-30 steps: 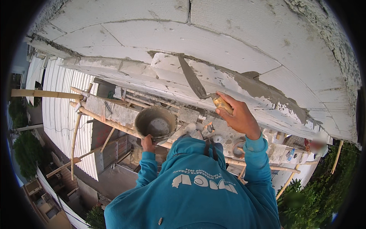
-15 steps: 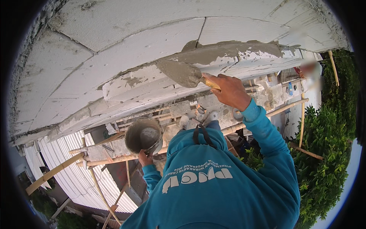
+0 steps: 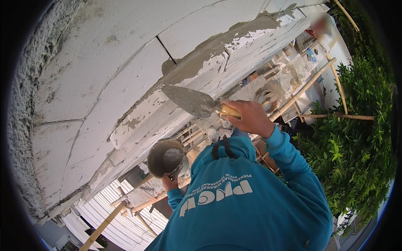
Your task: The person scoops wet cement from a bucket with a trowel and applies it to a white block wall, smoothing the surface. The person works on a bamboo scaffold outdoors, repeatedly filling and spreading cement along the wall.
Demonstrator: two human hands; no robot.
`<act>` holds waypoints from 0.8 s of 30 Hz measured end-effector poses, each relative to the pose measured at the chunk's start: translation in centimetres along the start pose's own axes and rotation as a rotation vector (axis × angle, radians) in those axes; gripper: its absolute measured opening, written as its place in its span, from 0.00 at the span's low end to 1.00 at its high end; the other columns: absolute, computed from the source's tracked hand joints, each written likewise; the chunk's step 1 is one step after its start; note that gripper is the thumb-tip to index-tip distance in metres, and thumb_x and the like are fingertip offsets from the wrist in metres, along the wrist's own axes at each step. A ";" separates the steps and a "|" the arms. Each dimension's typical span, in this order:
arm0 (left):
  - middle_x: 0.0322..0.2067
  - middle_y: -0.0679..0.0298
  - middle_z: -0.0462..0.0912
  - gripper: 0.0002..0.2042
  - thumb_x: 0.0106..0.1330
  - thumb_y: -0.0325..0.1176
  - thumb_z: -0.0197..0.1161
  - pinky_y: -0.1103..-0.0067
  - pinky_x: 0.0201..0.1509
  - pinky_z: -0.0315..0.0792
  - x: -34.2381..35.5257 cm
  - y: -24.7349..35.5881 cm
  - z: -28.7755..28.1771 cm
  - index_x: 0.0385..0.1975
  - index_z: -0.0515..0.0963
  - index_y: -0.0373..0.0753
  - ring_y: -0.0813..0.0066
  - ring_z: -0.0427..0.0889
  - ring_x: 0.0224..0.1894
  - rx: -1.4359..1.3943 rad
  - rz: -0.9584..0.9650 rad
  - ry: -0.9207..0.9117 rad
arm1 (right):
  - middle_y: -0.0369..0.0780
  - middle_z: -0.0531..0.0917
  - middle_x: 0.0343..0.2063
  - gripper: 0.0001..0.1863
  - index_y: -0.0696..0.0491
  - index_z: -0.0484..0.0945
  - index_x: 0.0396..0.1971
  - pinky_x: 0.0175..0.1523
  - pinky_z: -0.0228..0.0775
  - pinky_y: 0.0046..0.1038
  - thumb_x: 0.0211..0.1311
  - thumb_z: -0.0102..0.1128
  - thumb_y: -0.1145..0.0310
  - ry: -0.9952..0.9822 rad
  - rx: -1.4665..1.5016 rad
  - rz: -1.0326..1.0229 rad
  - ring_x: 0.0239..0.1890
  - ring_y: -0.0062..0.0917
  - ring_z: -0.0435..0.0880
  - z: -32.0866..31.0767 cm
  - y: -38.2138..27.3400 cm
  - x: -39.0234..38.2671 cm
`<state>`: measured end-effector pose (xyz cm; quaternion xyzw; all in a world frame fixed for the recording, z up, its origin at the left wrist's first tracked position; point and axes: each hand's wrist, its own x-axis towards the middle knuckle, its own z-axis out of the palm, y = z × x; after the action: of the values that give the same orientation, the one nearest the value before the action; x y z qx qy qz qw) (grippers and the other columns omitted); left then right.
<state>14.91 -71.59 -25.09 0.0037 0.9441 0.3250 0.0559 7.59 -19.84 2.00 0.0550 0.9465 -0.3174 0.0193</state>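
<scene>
My right hand (image 3: 249,117) is closed around the wooden handle of a pointed trowel (image 3: 190,100), whose mortar-smeared blade lies over the white block wall's ledge (image 3: 138,125). Grey mortar (image 3: 197,56) runs in a rough band along the joint above that ledge. My left hand (image 3: 169,180) grips a dark bucket (image 3: 155,161) at its near rim, with grey residue inside. Whether the trowel's blade touches the wall is unclear.
Below are scaffold planks (image 3: 289,73) on bamboo poles (image 3: 299,88), with a round container (image 3: 264,98) and a blue bottle (image 3: 311,55). Corrugated white sheeting (image 3: 100,217) is at lower left, dense foliage (image 3: 356,159) at right, rough concrete (image 3: 33,83) at far left.
My view has swung round along the wall, tilting the ledge steeply. The trowel blade has gone from pointing up to lying flatter, toward the left. Both hands keep their holds.
</scene>
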 end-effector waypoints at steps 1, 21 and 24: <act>0.28 0.55 0.81 0.21 0.47 0.34 0.81 0.70 0.36 0.76 0.5 -0.1 -0.2 0.35 0.75 0.34 0.61 0.82 0.32 -0.010 -0.009 -0.026 | 0.46 0.86 0.38 0.27 0.44 0.77 0.58 0.41 0.77 0.42 0.58 0.67 0.57 -0.002 -0.045 0.012 0.37 0.44 0.84 -0.3 0.6 0.2; 0.25 0.53 0.82 0.19 0.46 0.31 0.79 0.71 0.32 0.76 5.6 -0.5 -0.1 0.33 0.78 0.28 0.66 0.83 0.28 -0.368 -0.115 -0.165 | 0.51 0.84 0.35 0.25 0.56 0.77 0.53 0.45 0.75 0.38 0.61 0.63 0.55 0.231 0.476 0.226 0.37 0.46 0.85 3.2 3.8 -1.6; 0.27 0.51 0.83 0.19 0.48 0.33 0.79 0.72 0.31 0.78 7.2 4.1 -1.4 0.32 0.79 0.28 0.64 0.85 0.28 0.044 0.015 -0.291 | 0.52 0.84 0.37 0.26 0.57 0.77 0.54 0.48 0.74 0.40 0.61 0.62 0.56 0.187 0.514 0.264 0.40 0.47 0.84 3.0 3.4 -2.2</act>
<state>7.45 -68.85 -22.23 0.0590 0.9329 0.3005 0.1897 10.15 -19.18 -2.26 0.2097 0.8175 -0.5348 -0.0415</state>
